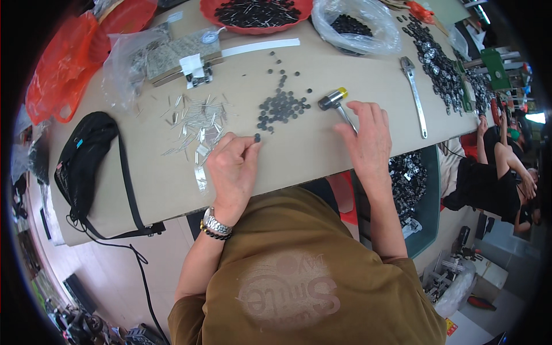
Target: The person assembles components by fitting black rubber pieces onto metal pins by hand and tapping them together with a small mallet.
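Observation:
My left hand [233,164] is closed in a pinch, a small black round cap [257,138] at its fingertips, low over the table. Beside it, to the left, lies a loose spread of thin metal pins [198,118]. Many more black caps [282,109] are scattered just beyond the pinch. My right hand [369,138] has thumb and fingers apart around the end of a hammer's handle. That hammer [330,100] lies on the table, its head black and yellow. Whether my palm touches the handle is hidden.
An adjustable wrench [415,95] lies to the right, near a heap of black parts [440,69]. At the back are a red tray [256,27] of pinned caps and a plastic bag [385,34]. A black waist bag [95,155] rests left. A person [489,178] sits at right.

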Tool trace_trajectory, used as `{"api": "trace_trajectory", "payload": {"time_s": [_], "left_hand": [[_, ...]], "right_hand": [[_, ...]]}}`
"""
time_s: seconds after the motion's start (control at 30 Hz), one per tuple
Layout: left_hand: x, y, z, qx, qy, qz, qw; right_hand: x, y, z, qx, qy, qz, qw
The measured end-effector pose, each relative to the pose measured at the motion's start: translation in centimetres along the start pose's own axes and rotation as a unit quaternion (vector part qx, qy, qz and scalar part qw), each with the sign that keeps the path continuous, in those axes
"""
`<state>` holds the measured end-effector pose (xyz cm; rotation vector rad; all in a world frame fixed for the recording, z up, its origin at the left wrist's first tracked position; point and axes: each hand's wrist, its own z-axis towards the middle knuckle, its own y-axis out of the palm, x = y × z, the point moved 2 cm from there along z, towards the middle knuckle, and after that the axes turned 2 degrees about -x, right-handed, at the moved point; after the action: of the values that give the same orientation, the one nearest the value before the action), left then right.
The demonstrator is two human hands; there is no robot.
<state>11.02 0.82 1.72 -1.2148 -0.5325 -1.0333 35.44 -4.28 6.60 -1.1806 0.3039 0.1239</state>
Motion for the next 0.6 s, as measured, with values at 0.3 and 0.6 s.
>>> {"api": "trace_trajectory", "payload": {"time_s": [0.3, 0.6], "left_hand": [[0.1, 0.4, 0.4, -0.008, -0.006, 0.016, 1.0], [0.5, 0.0, 0.5, -0.015, -0.011, 0.033, 0.999]], "right_hand": [[1.2, 0.8, -2.2, -0.064, 0.017, -0.055, 0.996], [-6.6, -1.8, -1.1, -0.244, -0.114, 0.197, 0.943]]}}
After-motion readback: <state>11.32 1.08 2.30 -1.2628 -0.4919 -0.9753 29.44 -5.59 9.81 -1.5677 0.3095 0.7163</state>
